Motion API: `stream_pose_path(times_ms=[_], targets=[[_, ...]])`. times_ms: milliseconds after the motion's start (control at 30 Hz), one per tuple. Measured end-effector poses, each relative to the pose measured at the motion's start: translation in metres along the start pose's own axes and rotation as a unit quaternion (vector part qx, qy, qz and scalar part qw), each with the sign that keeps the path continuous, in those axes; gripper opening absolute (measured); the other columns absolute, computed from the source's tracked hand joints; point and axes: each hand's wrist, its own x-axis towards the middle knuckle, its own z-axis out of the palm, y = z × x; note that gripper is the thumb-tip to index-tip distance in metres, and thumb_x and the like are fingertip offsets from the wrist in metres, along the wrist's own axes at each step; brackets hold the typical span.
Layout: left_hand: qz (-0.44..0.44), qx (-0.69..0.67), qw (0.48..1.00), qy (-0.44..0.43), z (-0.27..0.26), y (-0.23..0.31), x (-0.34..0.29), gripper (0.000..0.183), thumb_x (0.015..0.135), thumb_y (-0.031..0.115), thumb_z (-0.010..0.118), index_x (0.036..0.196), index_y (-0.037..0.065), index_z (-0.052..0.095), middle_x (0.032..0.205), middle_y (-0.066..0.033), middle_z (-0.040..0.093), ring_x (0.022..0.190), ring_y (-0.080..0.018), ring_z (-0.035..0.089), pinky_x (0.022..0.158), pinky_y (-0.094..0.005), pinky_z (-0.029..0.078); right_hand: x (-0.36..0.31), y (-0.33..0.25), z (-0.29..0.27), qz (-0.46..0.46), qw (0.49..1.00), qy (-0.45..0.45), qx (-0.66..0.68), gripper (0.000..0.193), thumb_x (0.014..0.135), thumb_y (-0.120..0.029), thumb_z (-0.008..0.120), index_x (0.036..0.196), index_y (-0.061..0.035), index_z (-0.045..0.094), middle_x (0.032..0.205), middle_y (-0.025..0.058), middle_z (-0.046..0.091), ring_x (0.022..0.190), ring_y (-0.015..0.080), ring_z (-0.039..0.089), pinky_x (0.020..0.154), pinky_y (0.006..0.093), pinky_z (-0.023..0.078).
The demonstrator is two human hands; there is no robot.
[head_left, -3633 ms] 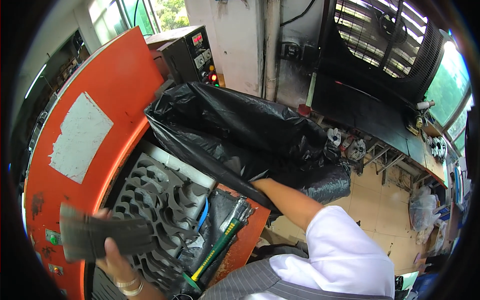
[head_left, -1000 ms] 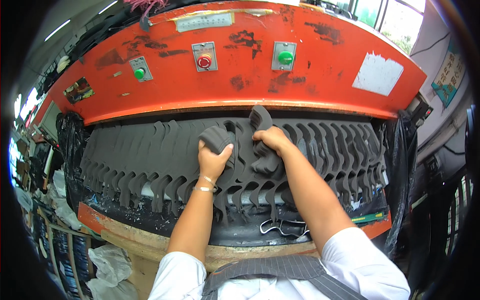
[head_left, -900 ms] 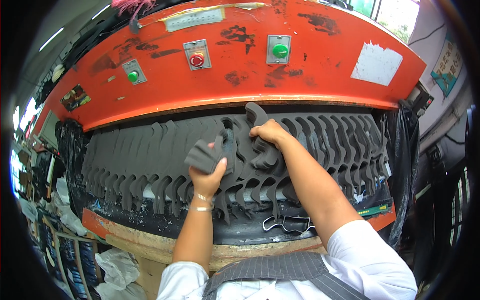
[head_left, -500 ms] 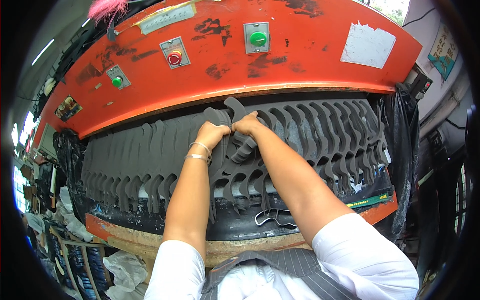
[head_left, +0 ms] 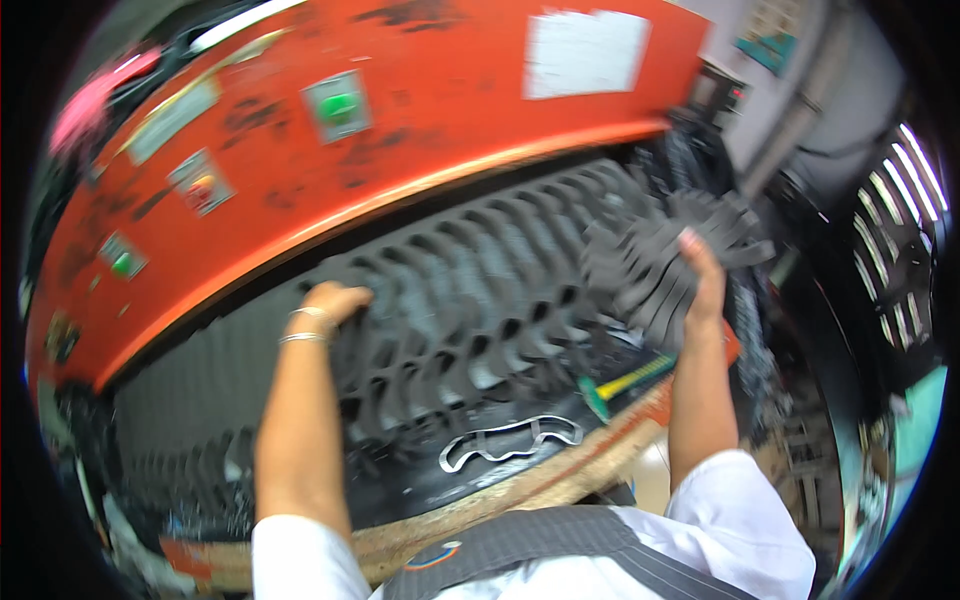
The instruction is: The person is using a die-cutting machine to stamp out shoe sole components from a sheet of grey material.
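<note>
1. A fanned foam bundle (head_left: pixel 645 268), now being carried to the right end of the cut sheet (head_left: pixel 475 250), is being gripped by the right hand (head_left: pixel 706 278)
2. The sheet is being touched by the left hand (head_left: pixel 334 300), grip unclear

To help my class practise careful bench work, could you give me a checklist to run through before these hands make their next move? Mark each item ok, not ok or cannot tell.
1. Right hand has a grip on the stack of grey pieces: ok, thumb across the stack.
2. Left hand away from the cut grey sheets: not ok, it is right at them.
3. Left grip closed on a piece: cannot tell, blurred.
4. Curved metal frame apart from both hands: ok, lying on the black surface.
5. Green-and-yellow hammer clear of the right forearm: cannot tell, they nearly meet in view.
</note>
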Motion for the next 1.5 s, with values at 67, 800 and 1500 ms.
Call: stream_pose_path(times_ms=[67, 800, 1500], targets=[[-0.076, -0.154, 0.983, -0.064, 0.0, -0.005, 0.01, 0.048, 0.065, 0.033, 0.069, 0.098, -0.002, 0.07, 0.1, -0.0164, 0.069, 0.094, -0.0276, 0.065, 0.084, -0.0346, 0.048, 0.023, -0.069, -0.044, -0.238, 0.969, 0.065, -0.009, 0.043, 0.08, -0.008, 0.07, 0.119, 0.0004, 0.054, 0.108, 0.0082, 0.061, 0.098, 0.0183, 0.06, 0.089, 0.0322, 0.049], [0.15, -0.037, 0.947, 0.281, 0.053, 0.012, -0.072, 0.047, 0.074, 0.013, 0.076, 0.115, -0.005, 0.058, 0.108, -0.0122, 0.063, 0.096, -0.0227, 0.06, 0.089, -0.0332, 0.045, 0.154, 0.066, -0.332, 0.189, 0.815, -0.111, -0.537, 0.038, 0.092, -0.024, 0.052, 0.128, -0.0087, 0.054, 0.121, 0.0158, 0.059, 0.117, 0.0258, 0.053, 0.098, 0.0355, 0.041], [0.215, -0.584, 0.723, -0.299, 0.306, 0.543, -0.122, 0.03, 0.082, 0.022, 0.074, 0.103, 0.004, 0.063, 0.099, -0.007, 0.066, 0.092, -0.0193, 0.062, 0.086, -0.0352, 0.048, 0.077, 0.042, -0.28, 0.084, 0.735, -0.054, -0.671, 0.046, 0.096, -0.046, 0.039, 0.118, -0.0105, 0.057, 0.113, 0.0171, 0.064, 0.104, 0.0346, 0.061, 0.087, 0.0456, 0.048]])
